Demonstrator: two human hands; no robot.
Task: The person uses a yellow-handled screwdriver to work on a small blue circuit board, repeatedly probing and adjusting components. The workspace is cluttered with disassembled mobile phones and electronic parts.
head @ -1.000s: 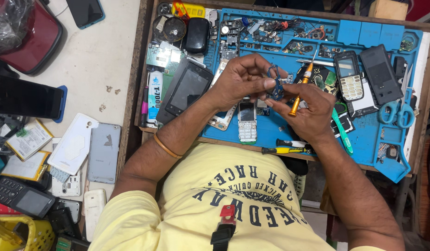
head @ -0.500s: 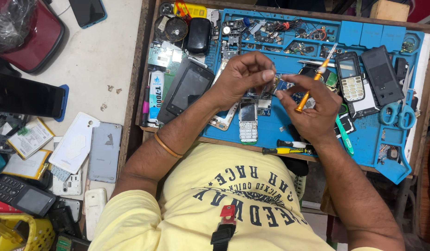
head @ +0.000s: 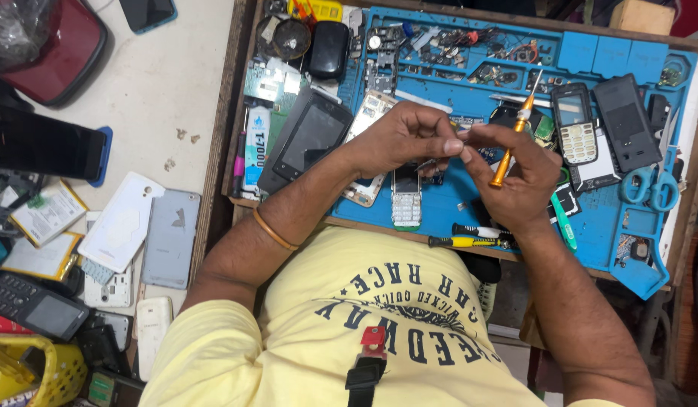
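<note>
The left hand (head: 405, 139) pinches a small part, too tiny to identify, at its fingertips, meeting the right hand (head: 515, 177) over the blue work mat (head: 605, 226). The right hand grips an orange-handled screwdriver (head: 515, 139), tip tilted up and away. Just below the hands lies 1 keypad phone (head: 406, 197); another keypad phone (head: 575, 124) and blue scissors (head: 650, 187) sit to the right.

You're at a phone repair bench. A blue work mat (head: 590, 226) holds loose parts, with opened handsets (head: 574, 124) all around.
</note>
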